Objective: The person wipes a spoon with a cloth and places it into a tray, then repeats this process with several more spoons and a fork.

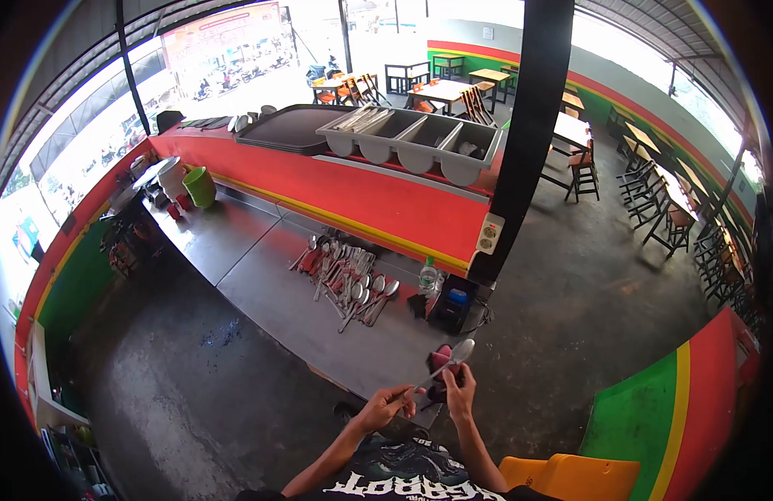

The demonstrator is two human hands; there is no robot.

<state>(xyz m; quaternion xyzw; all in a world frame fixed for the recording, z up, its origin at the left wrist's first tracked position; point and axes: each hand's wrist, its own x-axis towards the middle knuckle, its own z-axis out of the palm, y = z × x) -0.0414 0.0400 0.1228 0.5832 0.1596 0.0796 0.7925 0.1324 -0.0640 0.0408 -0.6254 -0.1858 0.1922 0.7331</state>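
Observation:
A metal spoon [462, 351] is held up at a slant in front of my body, its bowl at the upper right. My left hand [386, 409] is closed around the lower end of its handle. Just below the bowl, my right hand [459, 392] is closed on the spoon's neck. Behind the spoon, at the table's end, is a dark and pinkish-red thing [438, 359], partly hidden by the spoon and my right hand. Farther up the table lies a loose pile of spoons and other cutlery [353, 275].
The grey table [261, 292] runs along a red ledge. On it are a clear bottle [427, 274], a black and blue device [456, 301] and a green bin [200, 188]. A grey cutlery tray [386, 150] tops the ledge. An orange chair [570, 478] is at my right.

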